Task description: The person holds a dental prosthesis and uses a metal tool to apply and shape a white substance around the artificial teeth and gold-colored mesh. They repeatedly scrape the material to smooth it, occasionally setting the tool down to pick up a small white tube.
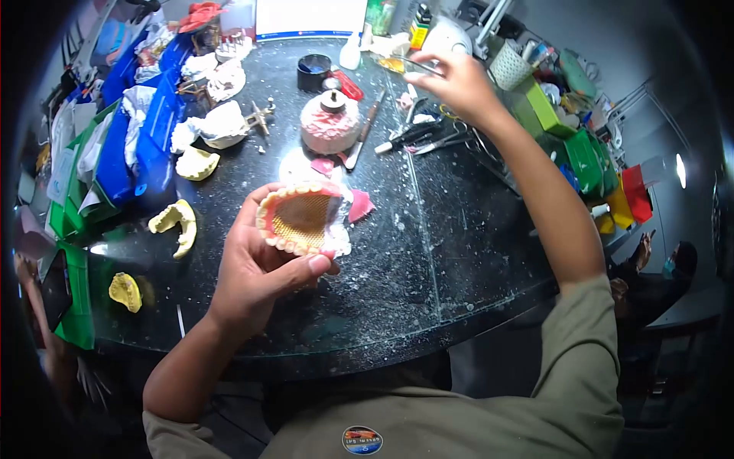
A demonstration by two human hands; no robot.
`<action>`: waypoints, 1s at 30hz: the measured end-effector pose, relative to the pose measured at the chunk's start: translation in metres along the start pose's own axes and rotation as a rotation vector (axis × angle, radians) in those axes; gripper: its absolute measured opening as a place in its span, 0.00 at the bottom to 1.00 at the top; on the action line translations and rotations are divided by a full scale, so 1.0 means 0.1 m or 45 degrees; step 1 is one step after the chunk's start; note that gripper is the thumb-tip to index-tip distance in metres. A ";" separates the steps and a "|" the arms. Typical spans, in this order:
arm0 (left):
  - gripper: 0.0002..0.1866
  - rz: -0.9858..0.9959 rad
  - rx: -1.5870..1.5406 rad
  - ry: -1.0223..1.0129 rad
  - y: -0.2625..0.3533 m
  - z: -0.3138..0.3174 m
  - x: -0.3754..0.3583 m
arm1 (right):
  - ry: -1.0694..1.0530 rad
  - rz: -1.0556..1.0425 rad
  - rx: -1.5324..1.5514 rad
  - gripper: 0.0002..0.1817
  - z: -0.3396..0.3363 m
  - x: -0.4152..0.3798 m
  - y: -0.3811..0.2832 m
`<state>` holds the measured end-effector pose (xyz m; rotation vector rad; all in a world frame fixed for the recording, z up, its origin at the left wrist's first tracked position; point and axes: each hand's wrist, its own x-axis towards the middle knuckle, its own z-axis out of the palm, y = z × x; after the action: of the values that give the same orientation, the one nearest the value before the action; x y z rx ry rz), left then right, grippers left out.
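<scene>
Near the front middle of the bench, my left hand is closed around a denture on a white cast. It has a row of pale teeth, pink wax along the rim and a gold mesh in the palate; the thumb presses its lower edge. At the back right, my right hand pinches a thin metal instrument, whose far end overlaps a small amber piece. Pink wax scraps lie just beyond the denture. Behind them stands a round wax-covered burner with a metal top.
Yellow casts and a white cast on an articulator lie on the left, beside blue trays. Scissors and a wooden-handled knife lie right of the burner. A black cup stands behind. Another person is far right.
</scene>
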<state>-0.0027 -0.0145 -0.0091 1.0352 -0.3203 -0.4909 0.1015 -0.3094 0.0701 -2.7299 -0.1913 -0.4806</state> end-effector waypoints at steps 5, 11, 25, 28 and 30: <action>0.35 0.060 0.005 0.016 0.01 -0.13 0.07 | -0.018 -0.020 0.203 0.27 0.76 1.06 0.36; 0.30 0.113 0.055 0.087 0.05 -0.06 0.07 | 0.065 -0.195 1.014 0.08 0.64 1.02 0.44; 0.32 -0.043 0.380 0.177 -0.23 0.01 -0.04 | 0.029 0.473 0.156 0.17 -0.66 -2.75 0.46; 0.28 0.030 0.388 0.120 -0.27 -0.08 -0.04 | 0.009 0.428 0.013 0.19 -0.65 -2.83 0.39; 0.28 0.042 0.484 0.168 -0.27 -0.11 -0.04 | 0.019 0.388 -0.021 0.20 -0.62 -2.85 0.39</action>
<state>-0.0074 -0.0151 -0.0381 1.4223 -0.3193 -0.3357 -0.1755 -0.3886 0.0115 -2.7040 0.2306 -0.4161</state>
